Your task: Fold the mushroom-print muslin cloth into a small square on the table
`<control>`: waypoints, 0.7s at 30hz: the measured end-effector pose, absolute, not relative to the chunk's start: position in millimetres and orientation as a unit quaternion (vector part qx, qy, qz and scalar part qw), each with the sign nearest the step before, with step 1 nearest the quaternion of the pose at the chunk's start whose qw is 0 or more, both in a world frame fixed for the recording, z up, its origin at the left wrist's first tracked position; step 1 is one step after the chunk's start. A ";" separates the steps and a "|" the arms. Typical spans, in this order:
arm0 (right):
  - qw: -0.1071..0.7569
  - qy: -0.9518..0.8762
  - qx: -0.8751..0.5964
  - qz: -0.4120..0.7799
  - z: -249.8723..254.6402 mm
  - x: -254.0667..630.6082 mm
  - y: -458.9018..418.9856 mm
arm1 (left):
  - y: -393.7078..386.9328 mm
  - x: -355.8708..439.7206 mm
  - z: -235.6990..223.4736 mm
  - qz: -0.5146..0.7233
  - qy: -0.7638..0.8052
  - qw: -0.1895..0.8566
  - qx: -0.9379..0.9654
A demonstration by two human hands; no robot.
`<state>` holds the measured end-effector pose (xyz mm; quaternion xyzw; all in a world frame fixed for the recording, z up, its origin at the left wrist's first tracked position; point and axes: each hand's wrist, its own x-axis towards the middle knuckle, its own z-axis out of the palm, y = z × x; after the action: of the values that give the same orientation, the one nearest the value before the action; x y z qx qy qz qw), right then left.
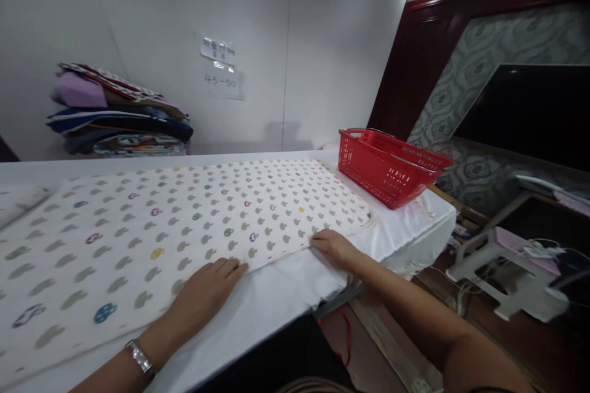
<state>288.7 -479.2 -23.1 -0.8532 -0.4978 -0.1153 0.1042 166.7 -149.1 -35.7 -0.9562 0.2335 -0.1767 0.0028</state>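
A white cloth (239, 209) printed with grey, red, yellow, blue and green mushrooms lies spread flat along the table. At its near edge, my left hand (209, 288) has its fingers bent and pressed together on the fabric; the thumb is hidden. Farther right along the same edge, my right hand (335, 248) is closed on the cloth near its right end, with the fingertips partly out of sight. A metal watch or bracelet (139, 356) circles my left wrist.
A red plastic basket (391, 175) stands at the table's right end. Folded fabrics (122, 113) are stacked against the back wall at left. White sheeting (276, 298) covers the table. To the right, a white stool (511, 270) stands on the floor among cables.
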 end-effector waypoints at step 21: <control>0.073 -0.442 -0.878 -0.172 -23.5 318.3 -520.4 | -191.6 198.9 -24.7 -0.172 0.233 0.035 -0.956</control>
<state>318.3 -520.4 -23.5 -0.8776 -0.4415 -0.1718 0.0731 198.9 -191.6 -24.7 -0.9565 0.2328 -0.1723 0.0353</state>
